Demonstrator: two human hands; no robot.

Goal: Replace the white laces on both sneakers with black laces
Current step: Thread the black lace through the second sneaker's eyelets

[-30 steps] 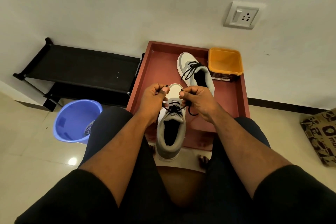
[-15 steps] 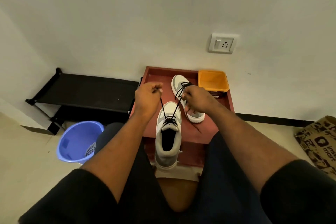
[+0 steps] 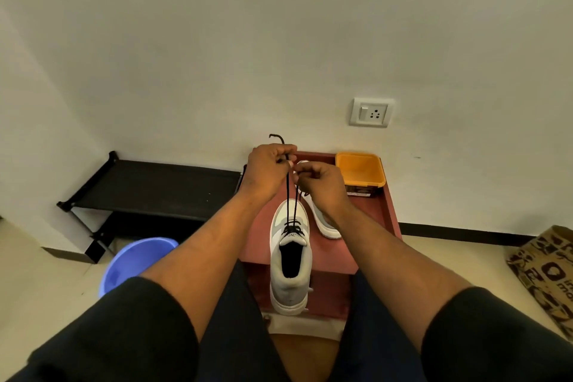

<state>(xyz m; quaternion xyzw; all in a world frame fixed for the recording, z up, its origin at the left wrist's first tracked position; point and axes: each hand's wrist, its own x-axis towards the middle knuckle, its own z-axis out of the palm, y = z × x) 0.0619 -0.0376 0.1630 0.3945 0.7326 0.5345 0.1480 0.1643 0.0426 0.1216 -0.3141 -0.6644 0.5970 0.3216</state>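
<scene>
The person is wearing a black short-sleeved top: the sleeves (image 3: 124, 335) are ending above the elbows and filling the frame's corners at 7 and 5 o'clock. Both forearms are showing bare down to the left hand (image 3: 269, 169) and the right hand (image 3: 322, 183), with no watch, ring or band showing. Dark shorts (image 3: 238, 319) are covering the thighs toward 6 o'clock, with a bare patch of leg between them.

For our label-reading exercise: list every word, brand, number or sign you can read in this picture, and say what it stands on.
"mo": large letters, cut off by the frame edge, on the patterned brown cardboard box at the right.
Dark label on the orange plastic tub: too blurred to read.
Small mark on the tongue of the near grey-and-white sneaker: too small to read.
White wall socket: no text.
</scene>
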